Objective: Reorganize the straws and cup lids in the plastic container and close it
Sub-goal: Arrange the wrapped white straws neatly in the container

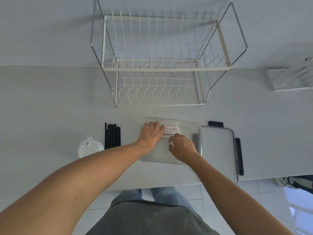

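**Both hands inside the clear container, on the white straws**

Clear rectangular plastic container (197, 150) at centre frame on the pale grey bench (50, 102), lid off. Inside, along its upper edge, a bundle of white paper-wrapped straws (171, 130) lying crosswise. Left hand (151, 132) laid over the left end of that bundle, fingers curled down onto it in a holding grip. Right hand (182, 146) just below and right of the bundle, fingertips pinched together on something white at the bundle's lower edge; whether a single straw or a wrapper end, cannot tell. Small dark rectangular piece (196, 139) against the container's right wall.

Flat grey container lid with black clip latches (218, 153) just right of the container, touching or nearly touching its side. Row of black straws (112, 136) left of the container, lying side by side, well apart from it. White round plastic cup lid (89, 148) further left, beside the black straws' lower ends.

White wire two-tier dish rack with chrome frame (162, 65) at upper centre. Clear acrylic stand (291, 78) at right edge.
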